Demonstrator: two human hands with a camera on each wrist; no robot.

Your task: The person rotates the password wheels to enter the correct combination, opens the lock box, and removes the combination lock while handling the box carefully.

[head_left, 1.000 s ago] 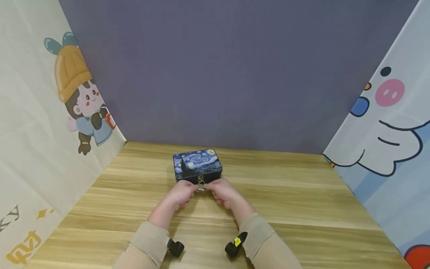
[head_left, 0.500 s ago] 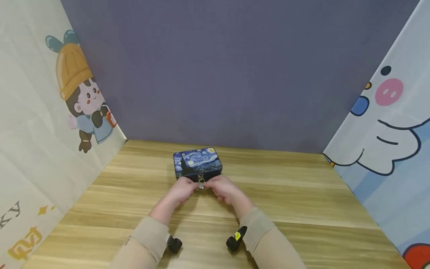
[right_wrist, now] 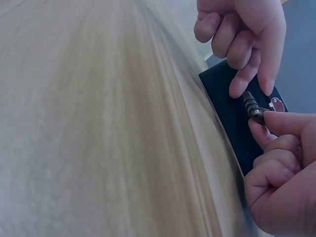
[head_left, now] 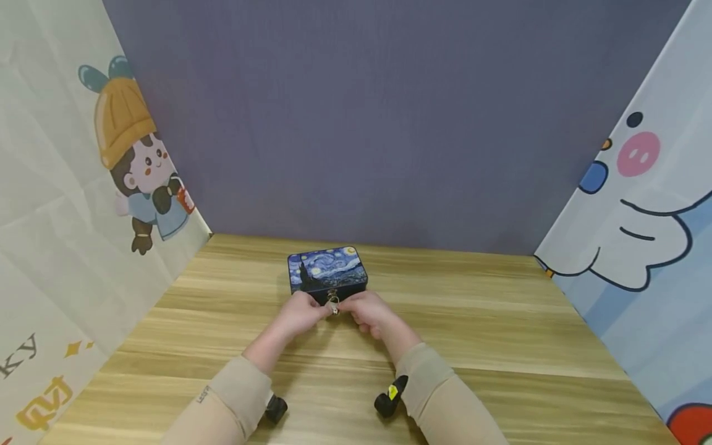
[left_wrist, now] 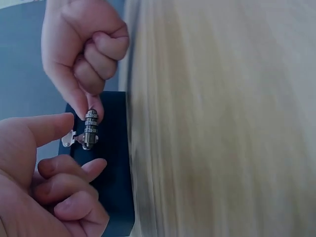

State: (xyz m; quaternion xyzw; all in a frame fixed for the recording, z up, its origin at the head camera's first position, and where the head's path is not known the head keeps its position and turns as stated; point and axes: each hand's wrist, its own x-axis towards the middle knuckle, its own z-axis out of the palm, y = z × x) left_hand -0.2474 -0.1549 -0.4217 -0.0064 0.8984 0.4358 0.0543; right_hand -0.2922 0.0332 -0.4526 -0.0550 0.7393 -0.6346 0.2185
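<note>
A small combination padlock [left_wrist: 91,130] with number dials hangs from the metal clasp [head_left: 332,293] on the front of a dark tin box [head_left: 327,269]. The box's closed lid carries a swirling blue night-sky painting. My right hand [right_wrist: 291,165] pinches one end of the padlock between thumb and index finger, its other fingers curled in. My left hand [left_wrist: 52,185] is at the lock's other end. Its thumb and index finger stand apart on either side, with a gap to the dials in the left wrist view, while the remaining fingers bend loosely.
The box rests on a wood-grain table [head_left: 478,321], towards the back. Behind rises a grey-purple panel [head_left: 367,123]. Cartoon-printed sheets flank the table, a cream sheet [head_left: 50,185] at left and a white-and-blue sheet [head_left: 667,247] at right. A black wrist camera [head_left: 387,402] sits at the right cuff.
My left forearm and wrist have shifted a little to the left, and the left fingertips have moved across the padlock's face. The right hand keeps its pinch; the box stays in place.
</note>
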